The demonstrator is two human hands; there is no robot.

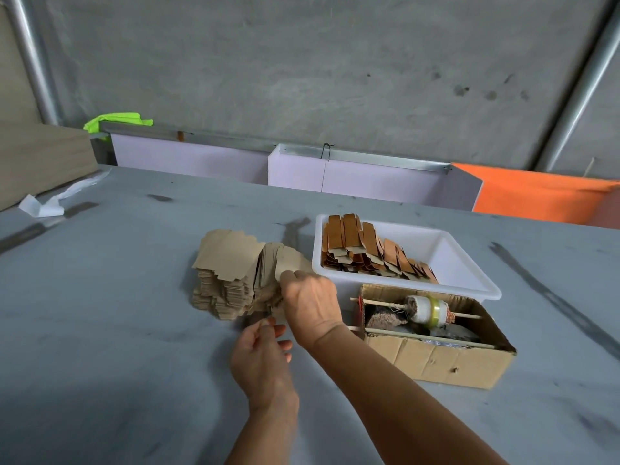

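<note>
On the grey table (100,297) lies a stack of brown card blanks (228,280), die-cut with stepped edges. It sits just left of a white plastic tray (469,263). The left part of the stack lies flat, while the sheets at its right end stand almost upright.

The right hand (312,303) reaches over this upright part, its fingers curled round the top edges of several sheets and holding them. The left hand (261,357) is lower, at the near edge of the stack. Its thumb and fingertips are close together and bent there, but I cannot tell if they pinch a sheet.

In the tray, folded orange-brown card pieces (365,253) stand in rows along the left and near side. Touching the tray's near wall is an open cardboard box (436,357). Thin sticks lie across it, and one carries a spool (426,312).
</note>
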